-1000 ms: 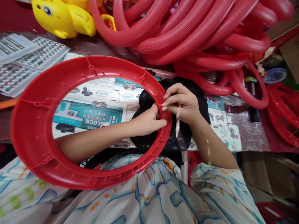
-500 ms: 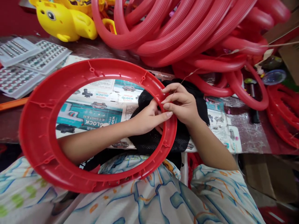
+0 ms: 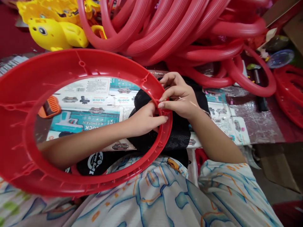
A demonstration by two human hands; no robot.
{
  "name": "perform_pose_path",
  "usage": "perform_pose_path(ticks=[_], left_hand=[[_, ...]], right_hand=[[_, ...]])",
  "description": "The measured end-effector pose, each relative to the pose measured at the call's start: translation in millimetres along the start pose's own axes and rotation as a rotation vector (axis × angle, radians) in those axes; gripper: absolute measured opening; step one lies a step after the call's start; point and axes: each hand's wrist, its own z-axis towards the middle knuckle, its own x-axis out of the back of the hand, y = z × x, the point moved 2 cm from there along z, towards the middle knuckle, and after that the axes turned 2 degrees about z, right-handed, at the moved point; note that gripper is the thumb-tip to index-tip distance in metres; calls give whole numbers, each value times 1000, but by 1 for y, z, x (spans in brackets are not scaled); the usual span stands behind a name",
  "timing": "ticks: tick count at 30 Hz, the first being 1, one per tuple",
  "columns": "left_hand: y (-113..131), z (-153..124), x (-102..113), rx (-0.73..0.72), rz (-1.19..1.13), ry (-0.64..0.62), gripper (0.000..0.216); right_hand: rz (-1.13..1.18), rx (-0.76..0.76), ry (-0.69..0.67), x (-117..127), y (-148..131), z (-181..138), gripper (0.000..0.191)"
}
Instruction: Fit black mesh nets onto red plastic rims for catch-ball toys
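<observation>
A table covered with printed sheets (image 3: 94,113) is lying under the red ring (image 3: 14,104), which is resting tilted between the table edge and the person's lap. Behind the ring, a pile of red hoops (image 3: 177,31) and a yellow toy (image 3: 56,33) are crowding the table. The left hand (image 3: 146,119) is reaching through the ring's opening and gripping its right rim from inside. The right hand (image 3: 180,97) is pinching that same rim from outside, touching the left, over the black mesh (image 3: 180,132). A thin thread (image 3: 193,103) is crossing the right wrist. Bare tabletop is showing right of the ring.
</observation>
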Motion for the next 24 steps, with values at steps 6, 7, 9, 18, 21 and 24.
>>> perform_pose_path(ticks=[6,7,9,18,21,24], left_hand=[[-1,-2,-8,88,-113,-72,27],[-3,-2,-10,90,-124,-63,26],[-7,-3,-14,86,-138,-37,26],[-10,4,-14,2,-247,31,22],[-9,8,-12,-41,-275,82,24],[-8,10,-12,-41,-275,103,32]], right_hand=[[-53,182,-62,-1,2,-5,12],[-75,203,-69,0,2,-6,11],[-82,211,-78,0,2,-7,10],[-73,231,5,4,-7,-3,8],[-98,224,-5,4,-5,-1,8],[-67,246,-10,4,-1,2,12]])
